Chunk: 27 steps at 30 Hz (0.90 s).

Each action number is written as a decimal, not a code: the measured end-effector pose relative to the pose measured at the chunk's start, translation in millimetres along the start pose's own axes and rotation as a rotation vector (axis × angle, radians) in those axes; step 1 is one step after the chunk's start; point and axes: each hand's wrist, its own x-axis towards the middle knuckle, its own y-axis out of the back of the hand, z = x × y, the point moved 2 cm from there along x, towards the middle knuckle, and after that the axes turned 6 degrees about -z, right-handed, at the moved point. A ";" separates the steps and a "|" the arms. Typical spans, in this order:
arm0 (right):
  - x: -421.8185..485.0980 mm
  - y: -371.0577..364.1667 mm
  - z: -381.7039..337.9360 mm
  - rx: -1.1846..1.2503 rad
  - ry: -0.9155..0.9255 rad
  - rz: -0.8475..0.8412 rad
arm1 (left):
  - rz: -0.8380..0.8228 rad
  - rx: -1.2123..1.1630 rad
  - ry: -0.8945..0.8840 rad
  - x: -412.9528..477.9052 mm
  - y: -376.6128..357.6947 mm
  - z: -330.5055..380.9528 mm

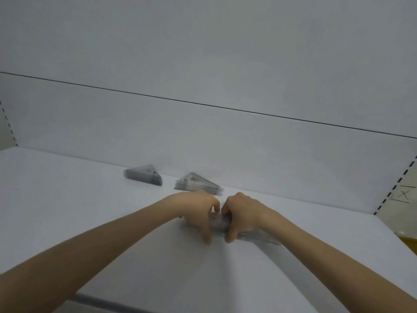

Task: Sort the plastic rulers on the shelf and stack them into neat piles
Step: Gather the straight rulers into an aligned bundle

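Writing: only one legible mark, a hand-drawn X mark (404, 194) sitting between two short pen lines on the side panel at the right middle of the frame. Print on the rulers is too blurred to read. No brand is showing.

Task items: a bundle of clear rulers (217, 222) is lying at frame centre on the white shelf (90, 199), running from between the hands down-right under the right wrist. The left hand (198, 213) and right hand (242, 213) are meeting over its near end, nearly touching each other. The fingers (206, 236) of both hands are curling down around the bundle and pinching it from both sides, thumbs pointing toward the bottom of the frame.

Above the hands, two piles of triangular rulers are resting against the back panel (203, 143): the left triangular stack (144, 176) at upper left of centre, and the right triangular stack (198, 184) just above the left hand. The two stacks are standing apart from each other. The edges of the right one look stepped rather than flush; blur is limiting detail.

Edges and room: the shelf's front edge (101, 301) is crossing the lower left of the frame. A slotted upright (397, 184) is bounding the right side. Wide bare shelf surface is extending left of the hands and the stacks, and also below the hands toward the front edge.
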 end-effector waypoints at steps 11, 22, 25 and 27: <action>-30.8 2.0 36.4 -0.079 -0.064 -0.077 | -0.045 0.040 0.031 13.2 1.4 -0.9; -26.1 -3.3 40.6 -0.152 0.000 -0.022 | -0.040 0.148 -0.038 14.8 5.4 -4.4; -34.7 -1.8 46.8 -0.124 -0.021 -0.016 | -0.044 0.144 -0.022 13.4 6.3 -5.2; -42.7 -4.7 54.1 -0.137 -0.060 -0.031 | -0.042 0.142 -0.023 14.6 6.4 -5.3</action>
